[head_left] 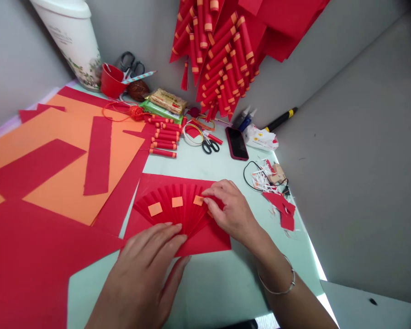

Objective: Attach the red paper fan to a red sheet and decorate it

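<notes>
Red fan point(189, 203) lies spread on red sheet point(208, 242), front-middle of table point(222, 285); three orange patches point(177, 201) plainly visible on pleats. Left hand point(149, 265) flat, fingers extended, tips at fan's lower edge. Right hand point(234, 212): thumb and forefinger close together at rightmost patch point(197, 200); cannot tell if pinching or just pressing. Risks: light left-side hold could let pleats spring or skid; sideways drag could skew patch; hard push could crush folds.
</notes>
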`<state>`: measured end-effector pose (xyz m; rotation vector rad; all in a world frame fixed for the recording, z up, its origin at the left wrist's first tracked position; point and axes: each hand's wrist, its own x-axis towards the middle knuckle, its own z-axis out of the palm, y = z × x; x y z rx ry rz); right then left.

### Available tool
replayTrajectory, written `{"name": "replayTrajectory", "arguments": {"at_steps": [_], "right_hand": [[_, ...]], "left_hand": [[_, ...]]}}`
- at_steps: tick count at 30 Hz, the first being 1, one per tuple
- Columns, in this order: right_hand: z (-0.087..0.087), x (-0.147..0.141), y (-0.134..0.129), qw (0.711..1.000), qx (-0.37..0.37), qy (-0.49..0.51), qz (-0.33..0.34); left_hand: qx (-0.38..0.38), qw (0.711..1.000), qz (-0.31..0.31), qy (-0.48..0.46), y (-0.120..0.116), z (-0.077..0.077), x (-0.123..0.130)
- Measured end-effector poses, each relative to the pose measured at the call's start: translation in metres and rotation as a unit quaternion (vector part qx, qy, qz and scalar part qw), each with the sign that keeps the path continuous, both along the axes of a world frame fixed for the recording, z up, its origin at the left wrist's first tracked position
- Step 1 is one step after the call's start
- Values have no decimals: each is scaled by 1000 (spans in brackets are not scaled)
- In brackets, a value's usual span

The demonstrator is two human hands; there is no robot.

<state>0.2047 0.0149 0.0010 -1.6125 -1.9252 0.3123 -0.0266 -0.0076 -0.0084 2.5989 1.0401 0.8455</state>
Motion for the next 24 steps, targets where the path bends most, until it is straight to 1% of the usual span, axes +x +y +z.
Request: {"name": "replayTrajectory", "arguments": {"at_steps": [5,7,9,11,15,24], "right_hand": [[-3,11,-2,1000,-3,-4,-23],[-6,16,-2,999,-10,1,-34],[-9,20,-2,999,-17,7,-39],[-12,22,-1,999,-19,12,-41],[-17,28,1,999,-19,19,-43],[-19,28,1,998,-41,34,-36]], "left_hand": [[41,993,13,107,12,11,12],[46,991,14,126,16,15,17],[52,991,14,125,20,16,21],[55,991,16,118,23,15,24],[53,993,21,107,27,9,24],[28,994,17,102,32,-1,23]]}}
